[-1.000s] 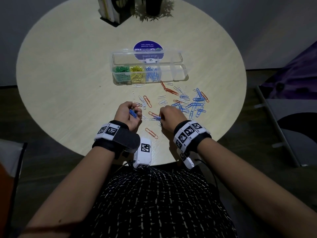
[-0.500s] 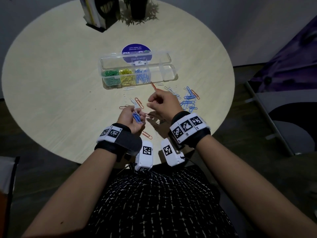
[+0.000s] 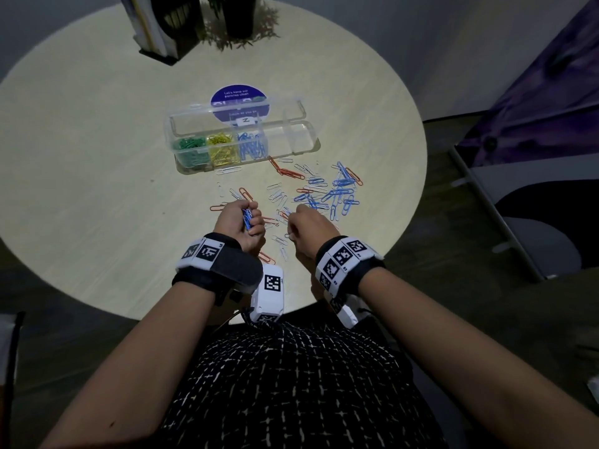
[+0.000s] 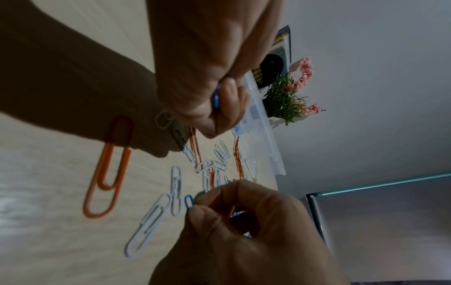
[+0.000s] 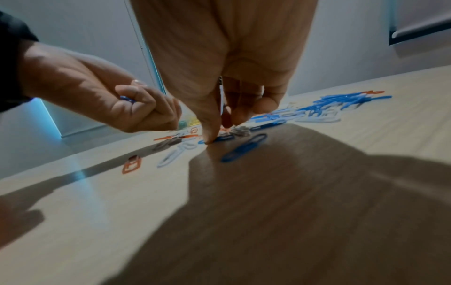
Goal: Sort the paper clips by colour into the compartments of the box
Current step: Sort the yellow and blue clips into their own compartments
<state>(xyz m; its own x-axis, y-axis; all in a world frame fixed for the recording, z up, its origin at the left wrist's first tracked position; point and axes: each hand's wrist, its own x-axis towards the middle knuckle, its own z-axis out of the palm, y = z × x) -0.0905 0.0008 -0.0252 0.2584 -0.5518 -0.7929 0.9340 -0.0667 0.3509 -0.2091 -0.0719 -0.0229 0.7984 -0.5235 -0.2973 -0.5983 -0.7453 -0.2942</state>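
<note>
A clear box (image 3: 304, 137) lies open on the round table (image 3: 97, 157); three of its compartments hold green, yellow and blue clips. Loose blue, orange and white paper clips (image 3: 337, 189) are scattered in front of it. My left hand (image 3: 240, 222) grips a small bundle of blue clips (image 3: 248, 218) in its curled fingers, also seen in the left wrist view as blue clips (image 4: 216, 99). My right hand (image 3: 306, 226) is down at the table beside it, thumb and forefinger pinching one blue clip (image 4: 189, 201). Its thumb (image 5: 207, 135) touches the tabletop.
A large orange clip (image 4: 107, 173) and white clips (image 4: 146, 225) lie near the table's front edge. A book holder (image 3: 158, 24) and a potted plant (image 3: 240, 17) stand at the far edge. A round blue sticker (image 3: 240, 98) shows behind the box.
My right hand has drawn back from beside the left hand's bundle and dropped to the clips near the front edge. The left hand still grips its blue clips.
</note>
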